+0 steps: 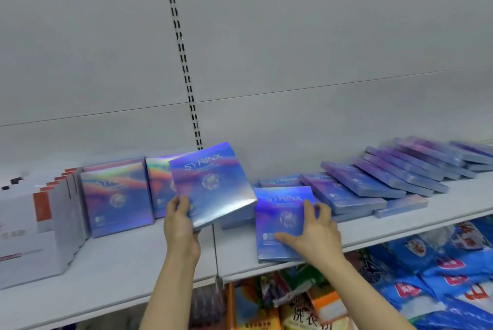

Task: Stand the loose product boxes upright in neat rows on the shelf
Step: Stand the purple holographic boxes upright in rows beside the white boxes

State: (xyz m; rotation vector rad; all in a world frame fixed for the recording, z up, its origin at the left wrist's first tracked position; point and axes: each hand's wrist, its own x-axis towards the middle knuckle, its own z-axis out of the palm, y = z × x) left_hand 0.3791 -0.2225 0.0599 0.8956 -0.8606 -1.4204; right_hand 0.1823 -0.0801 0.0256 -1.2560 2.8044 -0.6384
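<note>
I see a pale grey shelf (133, 271) with a plain grey back panel (320, 36) and a slotted upright (184, 63) running down it. A seam splits the shelf board near its middle. Toward the left end stand white boxes (53, 217) with red marks, packed in rows. Just right of them, two holographic boxes (117, 196) stand upright, faces to the front edge. My left hand (181, 225) grips a held box (213, 183) by its lower left corner, fingers (184, 203) curled over the face; it is tilted, raised above the shelf near the middle. My right hand (317, 236) clasps a flat box (282, 223) lying at the front edge just right of the seam, thumb on its face and fingers over the right side. Behind it and on toward the right end, loose boxes (386, 177) lie flat or lean on each other in a long overlapping spill near the back panel. Under the shelf, blue bags (440, 263) fill the right side, with orange and yellow packs (306, 311) near the middle.
</note>
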